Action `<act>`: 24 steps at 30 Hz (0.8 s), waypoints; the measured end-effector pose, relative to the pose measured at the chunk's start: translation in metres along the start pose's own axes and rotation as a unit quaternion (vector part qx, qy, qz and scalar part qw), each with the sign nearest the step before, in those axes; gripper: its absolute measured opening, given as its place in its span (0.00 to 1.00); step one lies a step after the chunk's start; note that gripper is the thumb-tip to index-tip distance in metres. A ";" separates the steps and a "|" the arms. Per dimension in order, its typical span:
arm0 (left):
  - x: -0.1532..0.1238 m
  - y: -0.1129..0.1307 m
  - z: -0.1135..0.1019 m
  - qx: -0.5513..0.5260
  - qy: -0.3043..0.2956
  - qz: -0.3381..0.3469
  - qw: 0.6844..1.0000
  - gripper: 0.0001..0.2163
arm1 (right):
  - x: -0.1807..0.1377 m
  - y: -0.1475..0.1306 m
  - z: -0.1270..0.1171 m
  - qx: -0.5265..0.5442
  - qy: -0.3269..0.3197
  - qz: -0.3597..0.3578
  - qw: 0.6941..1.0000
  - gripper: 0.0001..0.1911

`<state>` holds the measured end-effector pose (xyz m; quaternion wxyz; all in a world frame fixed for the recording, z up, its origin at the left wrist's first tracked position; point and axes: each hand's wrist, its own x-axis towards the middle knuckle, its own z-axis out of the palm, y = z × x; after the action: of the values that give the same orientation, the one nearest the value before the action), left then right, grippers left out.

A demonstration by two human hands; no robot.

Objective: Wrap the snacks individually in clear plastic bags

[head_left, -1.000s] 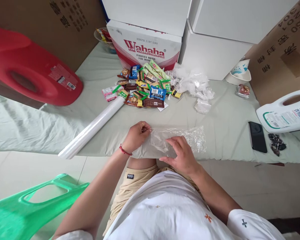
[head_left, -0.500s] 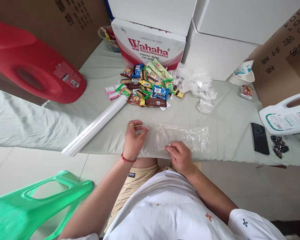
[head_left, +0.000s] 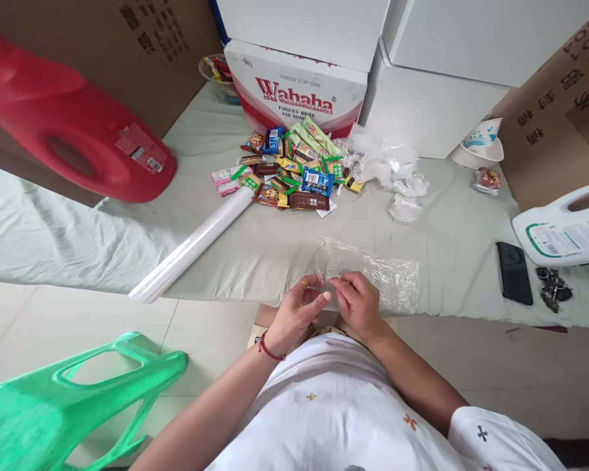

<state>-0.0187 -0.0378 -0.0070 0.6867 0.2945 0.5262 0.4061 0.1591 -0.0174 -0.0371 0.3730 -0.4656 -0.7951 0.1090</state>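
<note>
A sheet of clear plastic wrap (head_left: 373,275) lies crumpled at the near edge of the cloth-covered table (head_left: 275,242). My left hand (head_left: 297,314) and my right hand (head_left: 358,304) meet at its near left corner, both pinching the film with fingers closed. A white roll of plastic wrap (head_left: 196,243) lies diagonally to the left. Behind it is a heap of wrapped snacks (head_left: 294,173).
A red jug (head_left: 78,144) lies at the left, a white jug (head_left: 564,226) at the right beside a black phone (head_left: 514,273) and keys (head_left: 552,288). Wahaha carton (head_left: 297,88), white boxes, crumpled plastic (head_left: 387,163) and a paper cup (head_left: 478,147) stand behind. A green stool (head_left: 78,399) is at lower left.
My left hand let go of the film's far left edge and came back to the near corner beside my right hand. The left end of the film lifted.
</note>
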 end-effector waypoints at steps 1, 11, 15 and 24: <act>0.002 0.001 0.003 -0.011 0.010 0.001 1.000 0.29 | -0.001 0.000 0.000 0.009 0.001 0.010 1.000 0.16; 0.017 -0.002 0.013 -0.078 0.012 0.021 0.997 0.19 | 0.002 -0.003 -0.012 0.170 -0.052 0.074 0.981 0.14; 0.016 -0.004 0.016 -0.071 -0.014 0.070 0.995 0.15 | 0.006 -0.008 -0.014 0.218 -0.064 0.139 0.964 0.14; 0.014 0.004 -0.013 -0.148 -0.007 -0.006 0.989 0.19 | 0.052 0.009 -0.044 0.355 0.010 0.320 0.878 0.14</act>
<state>-0.0303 -0.0244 -0.0140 0.7290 0.1888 0.4572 0.4731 0.1804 0.0226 0.0140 0.4661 -0.5321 -0.5068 0.4927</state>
